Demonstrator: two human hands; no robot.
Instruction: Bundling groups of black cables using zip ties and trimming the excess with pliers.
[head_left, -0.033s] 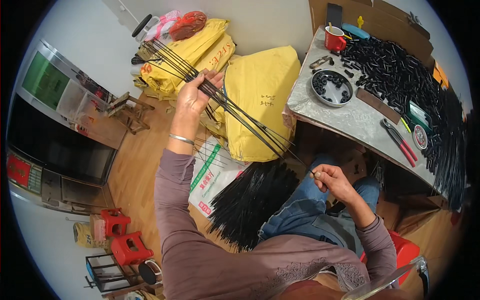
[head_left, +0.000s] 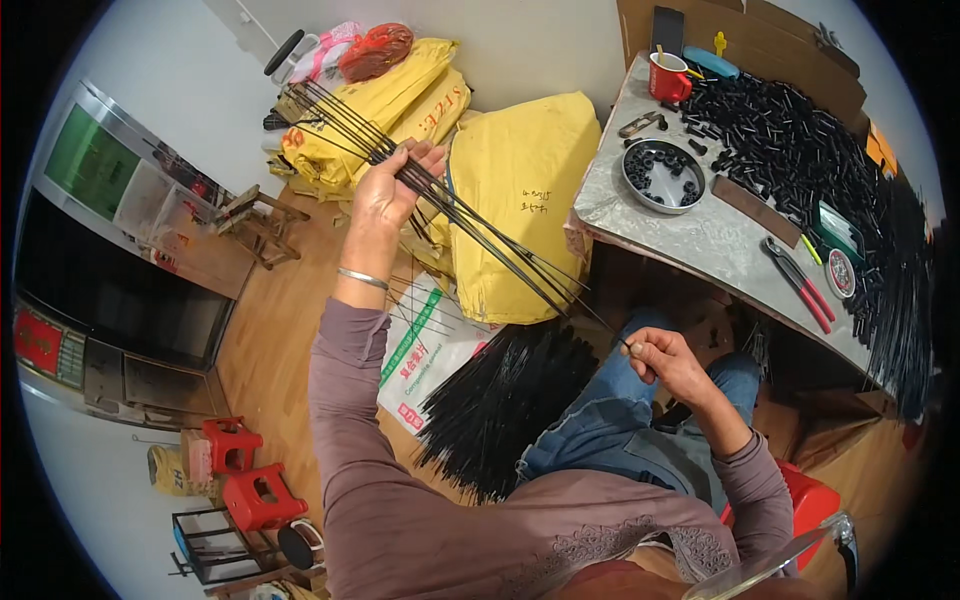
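Note:
A loose bundle of long, thin black rods (head_left: 492, 232) slants across the space before me. My left hand (head_left: 388, 190) is turned palm up and holds the bundle near its middle, thumb along one side. Lower right, my right hand (head_left: 668, 362) is closed, thumb and forefinger pinching the near end of a rod that runs from the bundle. Several far ends fan out over the yellow sacks. Beneath, a thick heap of similar black rods (head_left: 505, 410) lies beside my left leg, partly over a white printed sack (head_left: 408, 385).
Stuffed yellow sacks (head_left: 525, 200) stand ahead. The grey table (head_left: 605, 190) at right bears a metal bowl (head_left: 663, 205) of small black parts, a pile of short black tubes (head_left: 790, 130), red-handled cutters (head_left: 800, 285) and a red mug (head_left: 668, 78). Red stools (head_left: 262, 497) stand lower left.

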